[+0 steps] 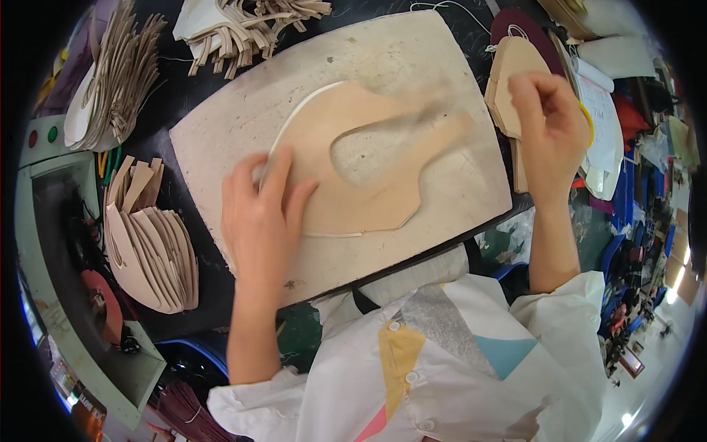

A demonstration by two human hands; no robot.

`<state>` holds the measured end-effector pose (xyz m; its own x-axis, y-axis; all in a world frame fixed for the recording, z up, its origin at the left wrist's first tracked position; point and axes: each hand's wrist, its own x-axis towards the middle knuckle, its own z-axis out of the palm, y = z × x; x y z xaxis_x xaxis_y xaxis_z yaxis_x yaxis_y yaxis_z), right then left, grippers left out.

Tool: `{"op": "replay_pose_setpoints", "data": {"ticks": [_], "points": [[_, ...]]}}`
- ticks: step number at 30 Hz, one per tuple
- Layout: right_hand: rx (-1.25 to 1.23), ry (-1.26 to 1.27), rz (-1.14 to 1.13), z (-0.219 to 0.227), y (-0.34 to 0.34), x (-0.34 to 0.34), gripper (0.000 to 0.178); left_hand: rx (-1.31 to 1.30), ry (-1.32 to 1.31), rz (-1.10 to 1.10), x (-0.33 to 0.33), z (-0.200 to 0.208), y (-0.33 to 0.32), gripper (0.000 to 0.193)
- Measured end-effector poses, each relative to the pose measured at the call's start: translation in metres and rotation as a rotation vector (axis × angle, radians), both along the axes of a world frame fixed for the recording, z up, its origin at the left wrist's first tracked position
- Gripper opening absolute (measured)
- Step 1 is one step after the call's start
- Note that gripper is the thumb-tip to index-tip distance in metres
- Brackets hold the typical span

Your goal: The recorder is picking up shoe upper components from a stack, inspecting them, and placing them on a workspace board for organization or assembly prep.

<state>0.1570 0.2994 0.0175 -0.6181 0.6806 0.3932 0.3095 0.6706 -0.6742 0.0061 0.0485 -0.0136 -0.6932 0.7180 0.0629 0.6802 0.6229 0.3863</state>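
Observation:
A flat tan U-shaped piece (383,195), which looks like a leather shoe-upper part, lies on the pale worn board (449,59). A white edge shows along its curved left side, and its two arms at the right are smeared by motion. My left hand (261,210) grips that curved side, thumb and forefinger on top. Raised over the board's right edge is my right hand (549,132), its fingers curled into a pinch. Whatever it may hold is too small or hidden to make out. Behind it sits a stack of tan pieces (508,96).
Fanned stacks of cut pieces stand at the left (151,254) and far left (118,81). More strips (236,29) lie beyond the board. A grey-green machine housing (44,158) with red and green buttons borders the left. Papers (596,110) lie at the right.

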Motion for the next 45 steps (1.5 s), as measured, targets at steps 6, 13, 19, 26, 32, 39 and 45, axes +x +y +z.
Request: {"op": "replay_pose_setpoints", "data": {"ticks": [6, 13, 19, 26, 32, 39, 45], "points": [[-0.015, -0.254, 0.366, -0.029, -0.036, 0.001, 0.025, 0.111, 0.261, -0.172, 0.040, -0.006, -0.007, 0.038], [-0.077, -0.361, 0.391, -0.039, -0.040, -0.009, 0.024, 0.091, -0.179, -0.467, 0.058, -0.007, 0.000, 0.077], [-0.155, -0.359, 0.477, -0.041, -0.044, -0.018, 0.023, 0.027, 0.269, -0.503, 0.013, 0.004, -0.052, 0.053], [-0.348, -0.318, 0.343, -0.053, -0.030, -0.004, 0.024, 0.582, 0.668, 0.711, -0.049, 0.062, -0.129, 0.021], [-0.182, -0.311, 0.368, -0.054, -0.035, -0.018, 0.025, 0.261, 0.505, 1.069, -0.081, -0.007, -0.260, 0.027], [-0.134, -0.264, 0.321, -0.054, -0.037, -0.019, 0.022, 0.158, 0.566, 0.653, -0.091, 0.039, -0.153, 0.048], [-0.100, -0.231, 0.304, -0.056, -0.037, -0.014, 0.023, -0.203, 0.284, 0.540, -0.075, 0.068, -0.143, 0.084]]}}
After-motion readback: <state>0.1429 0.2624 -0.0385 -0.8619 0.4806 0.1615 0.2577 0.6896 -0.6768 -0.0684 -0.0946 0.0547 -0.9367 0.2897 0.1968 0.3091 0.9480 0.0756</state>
